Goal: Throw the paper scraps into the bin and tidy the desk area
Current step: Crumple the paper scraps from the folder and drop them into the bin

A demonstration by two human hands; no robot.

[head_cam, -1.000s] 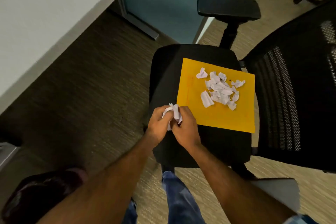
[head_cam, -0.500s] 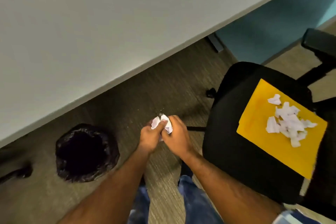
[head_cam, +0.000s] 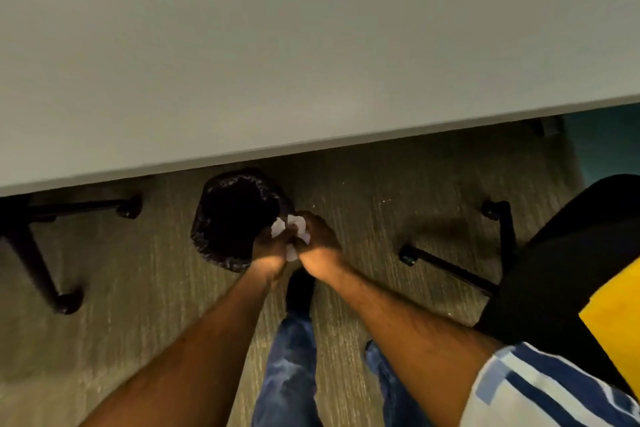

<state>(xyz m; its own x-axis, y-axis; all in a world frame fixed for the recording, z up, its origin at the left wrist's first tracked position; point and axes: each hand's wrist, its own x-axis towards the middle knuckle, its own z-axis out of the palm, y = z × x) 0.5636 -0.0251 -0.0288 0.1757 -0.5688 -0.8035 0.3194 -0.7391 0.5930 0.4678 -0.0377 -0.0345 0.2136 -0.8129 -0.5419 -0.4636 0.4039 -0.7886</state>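
A bunch of white paper scraps [head_cam: 292,230] is cupped between my left hand [head_cam: 269,246] and my right hand [head_cam: 320,239], both closed around it. The hands hover at the right rim of a round bin [head_cam: 221,243] lined with a black bag, which stands on the carpet under the desk edge. My left hand overlaps the bin's opening. At the far right a black office chair [head_cam: 568,274] carries a yellow folder [head_cam: 616,322], only a corner of it showing.
A grey desk top [head_cam: 311,45] fills the upper half of the view. Black legs of the chair base with castors [head_cam: 450,265] lie right of my hands. Another castor base [head_cam: 65,302] stands at the left. My jeans and shoe [head_cam: 299,291] are below the hands.
The view has swung left from the chair to the bin. My two hands have carried the scraps from beside the chair seat to the bin's rim; the remaining scraps on the folder are out of view.
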